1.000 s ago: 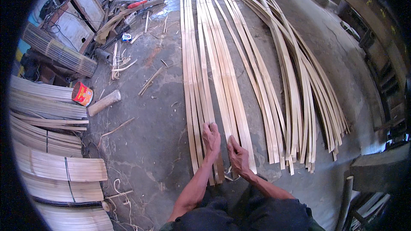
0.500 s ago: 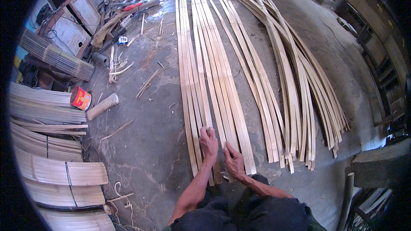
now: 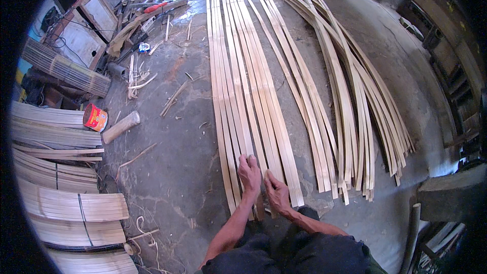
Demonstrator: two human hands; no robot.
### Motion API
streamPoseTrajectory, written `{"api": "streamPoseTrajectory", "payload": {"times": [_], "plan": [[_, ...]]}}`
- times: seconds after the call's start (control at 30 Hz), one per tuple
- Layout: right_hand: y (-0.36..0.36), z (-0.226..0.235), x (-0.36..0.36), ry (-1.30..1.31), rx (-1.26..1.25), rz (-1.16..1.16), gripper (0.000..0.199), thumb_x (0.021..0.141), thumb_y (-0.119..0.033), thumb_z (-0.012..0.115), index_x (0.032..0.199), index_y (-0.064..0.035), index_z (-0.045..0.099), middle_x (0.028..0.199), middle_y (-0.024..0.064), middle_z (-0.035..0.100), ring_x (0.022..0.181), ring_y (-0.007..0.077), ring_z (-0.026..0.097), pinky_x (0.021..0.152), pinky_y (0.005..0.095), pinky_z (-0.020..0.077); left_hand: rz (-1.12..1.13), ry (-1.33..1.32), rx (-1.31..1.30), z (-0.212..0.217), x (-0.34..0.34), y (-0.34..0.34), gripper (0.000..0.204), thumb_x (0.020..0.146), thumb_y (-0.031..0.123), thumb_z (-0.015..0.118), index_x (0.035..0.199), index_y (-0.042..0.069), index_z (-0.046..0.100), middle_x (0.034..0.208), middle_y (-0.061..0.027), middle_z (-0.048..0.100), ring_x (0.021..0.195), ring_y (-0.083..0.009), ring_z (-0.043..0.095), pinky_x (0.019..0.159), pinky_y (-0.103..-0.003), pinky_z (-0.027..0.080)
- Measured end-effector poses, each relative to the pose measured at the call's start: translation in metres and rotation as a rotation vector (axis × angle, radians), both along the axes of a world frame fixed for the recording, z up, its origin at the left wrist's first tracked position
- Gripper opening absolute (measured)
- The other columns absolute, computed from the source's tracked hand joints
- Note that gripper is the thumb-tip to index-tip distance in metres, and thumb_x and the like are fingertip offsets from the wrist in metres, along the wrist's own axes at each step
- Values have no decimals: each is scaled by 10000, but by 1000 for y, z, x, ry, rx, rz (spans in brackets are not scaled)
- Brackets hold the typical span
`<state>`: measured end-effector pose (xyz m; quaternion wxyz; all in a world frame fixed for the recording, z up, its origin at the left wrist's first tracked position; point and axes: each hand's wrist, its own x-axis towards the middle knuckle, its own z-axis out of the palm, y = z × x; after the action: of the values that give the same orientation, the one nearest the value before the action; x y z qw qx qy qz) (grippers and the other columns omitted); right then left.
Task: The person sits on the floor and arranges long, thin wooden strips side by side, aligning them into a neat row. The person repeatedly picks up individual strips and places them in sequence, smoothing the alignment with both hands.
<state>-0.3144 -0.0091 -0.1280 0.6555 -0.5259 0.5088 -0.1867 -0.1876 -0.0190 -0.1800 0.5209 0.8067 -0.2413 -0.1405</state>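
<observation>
Long pale bamboo strips lie side by side on the floor, running away from me in a wide row. My left hand is closed on the near part of a strip in the middle of that row, its thumb and fingers together on top. Just to its right, my right hand pinches the edge of a neighbouring bamboo strip. The undersides of both grips are hidden. A darker strip end shows between my wrists.
More bamboo strips lie to the right, with a crossed heap beyond them. Tied strip bundles line the left side, near a red tin and a short log. Offcuts litter the concrete floor.
My left hand has come slightly nearer to me. Around it, the strips at the left of the row have shifted a little closer together. My right hand has barely moved.
</observation>
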Motion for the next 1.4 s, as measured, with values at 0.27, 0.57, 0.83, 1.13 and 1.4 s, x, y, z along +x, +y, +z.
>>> {"api": "streamPoseTrajectory", "payload": {"times": [0.27,0.57,0.83,1.13,1.4], "plan": [[5,-27,-4,-43,-175,-56,451,1005,-198,575,1388,27,495,1313,125,614,1169,136,555,994,261,429,-47,121,36,-5,0,3,275,981,229,519,930,-40,487,668,-204,504,614,-324,534,614,-468,418],[1,-41,-12,0,-229,-27,461,1006,-214,575,1397,15,490,1182,137,674,1010,131,595,889,272,475,-102,50,85,4,-8,-2,260,983,211,494,910,-36,461,667,-219,487,639,-337,538,637,-476,416],[-16,-45,-21,261,-602,249,362,978,-196,590,1325,-95,576,796,224,548,722,313,582,658,399,469,-134,229,118,-14,-5,-2,273,982,216,479,915,-49,464,735,-246,533,686,-361,573,665,-489,432],[-21,-46,-20,385,-703,406,428,960,-225,569,1350,-93,452,894,204,542,742,436,585,666,510,482,-189,-79,94,-31,-5,-1,340,902,247,605,950,-59,465,773,-237,539,746,-382,588,705,-490,447],[-35,-39,-16,539,-654,532,414,981,-247,486,1333,-55,386,957,251,583,781,495,624,655,573,509,-299,-3,283,-14,0,-13,396,866,282,642,997,-64,499,869,-250,572,838,-389,579,758,-503,437]]}}
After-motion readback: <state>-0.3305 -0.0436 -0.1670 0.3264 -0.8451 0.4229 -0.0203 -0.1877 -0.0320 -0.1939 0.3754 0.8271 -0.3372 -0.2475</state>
